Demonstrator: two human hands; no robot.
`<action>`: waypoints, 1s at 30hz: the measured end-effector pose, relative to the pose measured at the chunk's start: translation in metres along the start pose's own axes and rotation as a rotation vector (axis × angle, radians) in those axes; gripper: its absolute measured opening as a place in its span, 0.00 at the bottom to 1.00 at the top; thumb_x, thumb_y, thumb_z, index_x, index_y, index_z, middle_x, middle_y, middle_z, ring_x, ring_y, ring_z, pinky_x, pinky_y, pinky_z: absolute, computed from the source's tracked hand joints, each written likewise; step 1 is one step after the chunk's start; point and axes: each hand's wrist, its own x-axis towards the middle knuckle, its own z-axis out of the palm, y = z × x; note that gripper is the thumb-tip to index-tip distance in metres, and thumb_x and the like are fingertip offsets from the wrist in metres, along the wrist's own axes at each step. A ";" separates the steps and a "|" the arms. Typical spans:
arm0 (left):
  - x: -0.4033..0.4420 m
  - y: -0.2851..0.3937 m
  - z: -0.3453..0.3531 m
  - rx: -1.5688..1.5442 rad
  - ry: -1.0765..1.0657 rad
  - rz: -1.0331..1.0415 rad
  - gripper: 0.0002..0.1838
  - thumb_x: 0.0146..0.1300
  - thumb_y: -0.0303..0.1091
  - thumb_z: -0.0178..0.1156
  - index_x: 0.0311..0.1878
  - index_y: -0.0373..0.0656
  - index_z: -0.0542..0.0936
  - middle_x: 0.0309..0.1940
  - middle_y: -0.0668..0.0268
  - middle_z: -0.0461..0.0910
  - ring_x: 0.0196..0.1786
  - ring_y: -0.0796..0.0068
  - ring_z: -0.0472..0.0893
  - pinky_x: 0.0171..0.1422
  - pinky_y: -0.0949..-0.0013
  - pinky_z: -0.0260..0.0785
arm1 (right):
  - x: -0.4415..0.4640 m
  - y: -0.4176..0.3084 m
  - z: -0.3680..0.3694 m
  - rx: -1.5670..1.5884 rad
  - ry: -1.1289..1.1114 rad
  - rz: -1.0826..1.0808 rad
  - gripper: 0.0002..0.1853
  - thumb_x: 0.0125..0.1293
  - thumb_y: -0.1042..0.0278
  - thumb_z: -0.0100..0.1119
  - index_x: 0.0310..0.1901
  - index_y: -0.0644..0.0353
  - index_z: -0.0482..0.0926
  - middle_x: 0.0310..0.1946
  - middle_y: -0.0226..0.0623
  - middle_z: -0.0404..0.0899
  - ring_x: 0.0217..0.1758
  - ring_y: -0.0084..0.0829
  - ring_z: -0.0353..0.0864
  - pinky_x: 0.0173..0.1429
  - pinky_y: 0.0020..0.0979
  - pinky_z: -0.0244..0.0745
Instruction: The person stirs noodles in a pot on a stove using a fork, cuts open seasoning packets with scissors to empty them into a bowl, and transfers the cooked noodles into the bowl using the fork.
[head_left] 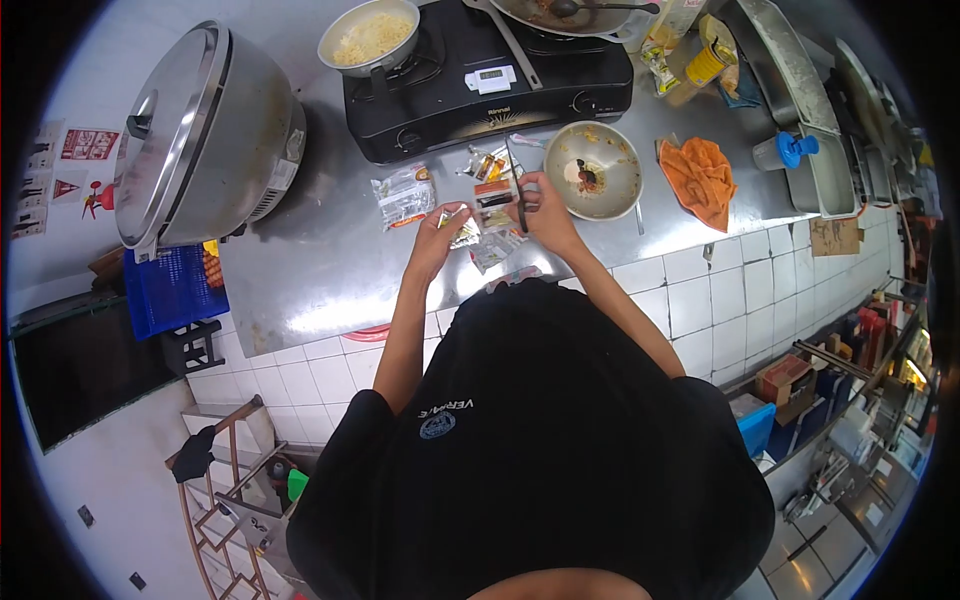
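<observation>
Above the steel counter (330,270), my left hand (437,238) pinches a small shiny packet (466,232). My right hand (547,212) is closed round dark-handled scissors (519,190), whose blades point away from me, toward the stove. Several torn or flattened packets lie around the hands, among them a clear wrapper (405,196) on the left and a crumpled one (490,252) nearer me. Right beside my right hand stands a metal bowl (622,185) with dark sauce, pale powder and orange smears inside.
A black gas stove (440,128) carries a pan of noodles (372,42) and a wok (600,22). The large metal cooker (245,150) stands left. On the right are an orange cloth (697,180), a blue-lidded container (775,153), a yellow-labelled container (705,65) and metal trays (825,190).
</observation>
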 end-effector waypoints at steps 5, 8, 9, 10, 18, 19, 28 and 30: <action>0.017 -0.016 0.010 0.900 0.084 0.257 0.18 0.59 0.39 0.68 0.50 0.41 0.81 0.42 0.58 0.84 0.45 0.60 0.83 0.51 0.63 0.73 | -0.011 -0.015 -0.038 -0.537 0.170 -0.172 0.23 0.58 0.77 0.65 0.51 0.59 0.65 0.30 0.33 0.80 0.28 0.21 0.73 0.37 0.26 0.68; 0.011 -0.002 0.040 1.490 0.291 0.706 0.22 0.56 0.42 0.69 0.52 0.40 0.81 0.50 0.54 0.81 0.50 0.50 0.80 0.55 0.58 0.72 | -0.016 -0.024 -0.057 -0.613 0.152 -0.229 0.22 0.59 0.76 0.65 0.52 0.58 0.65 0.31 0.32 0.80 0.27 0.20 0.73 0.35 0.24 0.68; 0.013 0.007 0.049 1.452 0.292 0.819 0.28 0.57 0.45 0.70 0.55 0.37 0.78 0.55 0.52 0.77 0.51 0.54 0.80 0.53 0.59 0.73 | -0.018 -0.029 -0.059 -0.613 0.163 -0.225 0.22 0.59 0.76 0.65 0.52 0.58 0.65 0.31 0.32 0.80 0.27 0.20 0.73 0.35 0.24 0.68; 0.019 0.008 0.060 1.450 0.284 0.821 0.28 0.57 0.45 0.70 0.55 0.37 0.78 0.55 0.52 0.77 0.51 0.54 0.80 0.53 0.59 0.73 | -0.019 -0.034 -0.061 -0.429 0.135 -0.160 0.22 0.59 0.75 0.66 0.51 0.58 0.66 0.31 0.31 0.80 0.27 0.19 0.72 0.33 0.23 0.67; 0.063 0.005 0.122 0.152 -0.100 0.007 0.13 0.69 0.37 0.60 0.52 0.41 0.75 0.38 0.69 0.82 0.40 0.83 0.80 0.42 0.77 0.74 | -0.031 -0.049 -0.084 0.061 0.268 -0.136 0.24 0.60 0.69 0.69 0.55 0.63 0.69 0.30 0.33 0.79 0.25 0.18 0.74 0.27 0.20 0.66; 0.071 0.004 0.127 0.116 -0.071 0.064 0.12 0.70 0.39 0.59 0.51 0.44 0.75 0.40 0.70 0.82 0.41 0.82 0.80 0.44 0.76 0.74 | -0.040 -0.053 -0.091 -0.027 0.307 -0.077 0.24 0.60 0.63 0.69 0.54 0.63 0.72 0.28 0.32 0.78 0.23 0.18 0.73 0.26 0.20 0.65; 0.104 -0.012 0.175 0.138 0.006 0.259 0.13 0.75 0.42 0.50 0.47 0.42 0.71 0.35 0.66 0.81 0.38 0.81 0.81 0.34 0.79 0.74 | -0.083 -0.031 -0.094 -0.118 0.192 0.286 0.26 0.59 0.45 0.68 0.48 0.60 0.79 0.22 0.27 0.70 0.15 0.16 0.66 0.16 0.21 0.57; 0.105 -0.019 0.181 0.269 0.061 0.304 0.15 0.75 0.43 0.48 0.49 0.39 0.70 0.35 0.61 0.80 0.37 0.76 0.82 0.33 0.74 0.75 | -0.082 -0.033 -0.090 -0.058 0.161 0.303 0.23 0.63 0.48 0.64 0.49 0.59 0.77 0.22 0.26 0.69 0.15 0.16 0.65 0.17 0.20 0.57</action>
